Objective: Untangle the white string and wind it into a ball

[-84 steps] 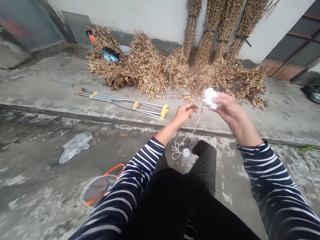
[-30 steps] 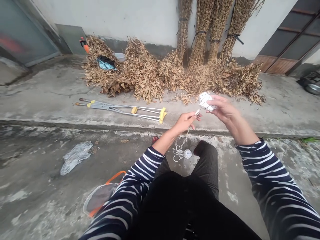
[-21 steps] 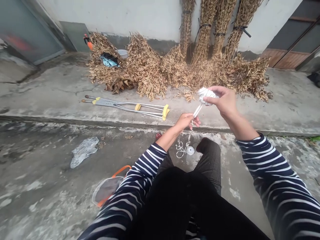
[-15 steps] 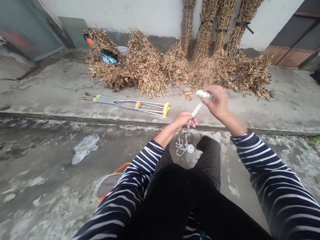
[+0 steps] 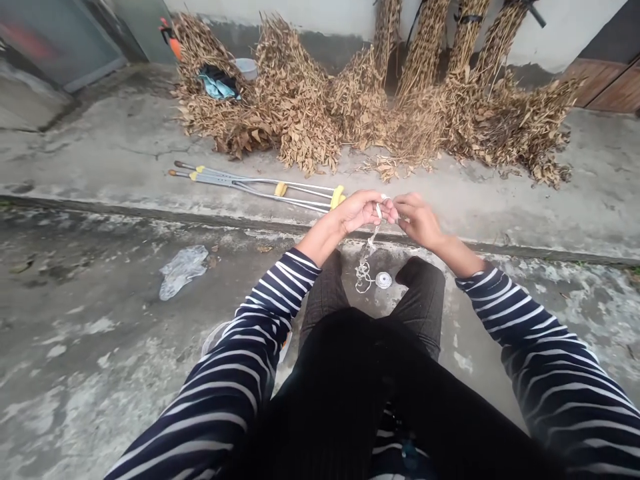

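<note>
My left hand [image 5: 364, 212] is closed loosely, palm partly up, with a white cord [image 5: 379, 211] running across its curled fingers. My right hand [image 5: 419, 221] meets it from the right, its fingertips pinched at the cord by the left fingers. The white wound bundle is mostly hidden by the fingers; only a small white bit shows above them. From my left hand the cord hangs in kinks and loops [image 5: 363, 273] down to a white roll [image 5: 383, 280] on the ground between my feet.
A pair of crutches [image 5: 260, 188] with yellow pads lies on the concrete step. Behind are heaps of dried plant stalks [image 5: 305, 113], with tied bundles [image 5: 425, 47] against the wall. A crumpled plastic bag [image 5: 184, 270] lies on the lower ground at left.
My right hand has come down and left to my left hand, and the stretched white strand between them has closed up. The white bundle has dropped from sight. The view has tilted down slightly.
</note>
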Available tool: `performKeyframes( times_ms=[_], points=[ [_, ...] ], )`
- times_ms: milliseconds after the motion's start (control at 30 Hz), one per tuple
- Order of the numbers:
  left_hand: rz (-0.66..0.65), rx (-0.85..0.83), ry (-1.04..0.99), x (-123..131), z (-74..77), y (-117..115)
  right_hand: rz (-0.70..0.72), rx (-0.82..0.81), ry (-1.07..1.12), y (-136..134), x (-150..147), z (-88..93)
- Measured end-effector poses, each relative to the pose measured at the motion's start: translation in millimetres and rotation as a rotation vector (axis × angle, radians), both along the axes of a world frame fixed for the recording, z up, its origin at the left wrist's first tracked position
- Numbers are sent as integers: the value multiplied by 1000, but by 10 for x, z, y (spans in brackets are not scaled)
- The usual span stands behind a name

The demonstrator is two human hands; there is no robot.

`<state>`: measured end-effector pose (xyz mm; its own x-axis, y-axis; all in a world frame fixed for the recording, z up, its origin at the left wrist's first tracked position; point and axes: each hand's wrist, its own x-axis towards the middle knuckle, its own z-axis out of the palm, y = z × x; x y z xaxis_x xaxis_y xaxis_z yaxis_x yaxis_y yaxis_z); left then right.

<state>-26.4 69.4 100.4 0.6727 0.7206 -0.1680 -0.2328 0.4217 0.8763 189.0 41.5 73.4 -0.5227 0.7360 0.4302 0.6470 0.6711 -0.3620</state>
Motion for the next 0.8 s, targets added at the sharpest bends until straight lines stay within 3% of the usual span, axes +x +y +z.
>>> performKeyframes(
  times_ms=[167,300,500,667,800],
  points=[
    [202,-107,5,37,-33,18,-90,-237,176,-116,-11,-58],
    [257,-151,14,33,-78,23,-136,-453,296,-208,-21,-28],
    [305,-185,19,54,-136,84,-84,-534,408,-385,-109,42],
    [245,-112,165,56,-408,213,-51,-744,652,-473,-160,101],
    [243,70,515,38,-715,258,-114,-791,886,-493,-139,193]
  ],
)
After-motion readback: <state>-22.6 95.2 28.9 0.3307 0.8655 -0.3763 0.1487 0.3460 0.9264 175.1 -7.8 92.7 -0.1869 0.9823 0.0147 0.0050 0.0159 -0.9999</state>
